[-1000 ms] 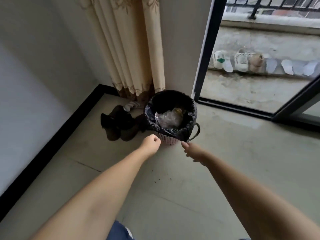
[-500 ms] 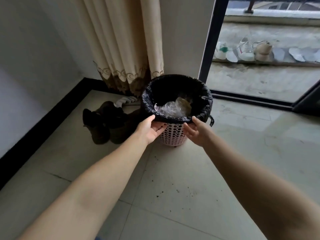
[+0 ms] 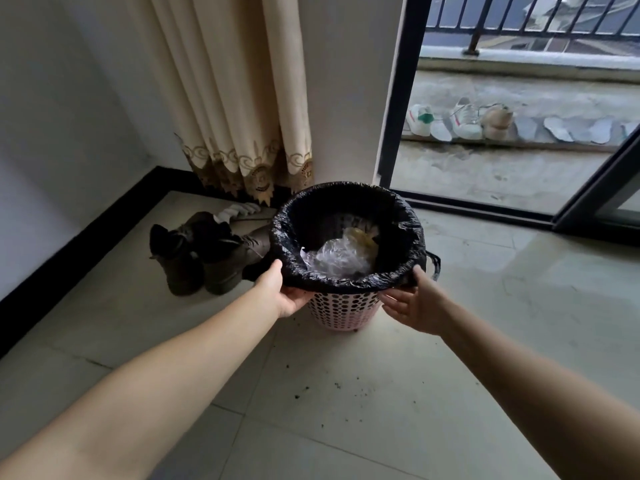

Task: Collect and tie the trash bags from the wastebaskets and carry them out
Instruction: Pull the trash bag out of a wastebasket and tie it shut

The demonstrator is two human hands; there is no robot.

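A pink perforated wastebasket stands on the tiled floor, lined with a black trash bag whose edge is folded down over the rim. Crumpled clear plastic and a yellowish scrap lie inside. My left hand is at the near-left rim, thumb on the folded edge and fingers curled under it, pinching the bag. At the near-right rim, my right hand is palm-up with straight fingers under the fold, its thumb touching the bag.
Dark boots and white socks lie left of the basket, below a beige curtain. A black sliding-door frame opens onto a balcony with several shoes. Dark crumbs dot the near floor.
I have come closer to the basket. Both hands moved from in front of it up to the bag's folded edge, spreading apart to the left and right of the rim.
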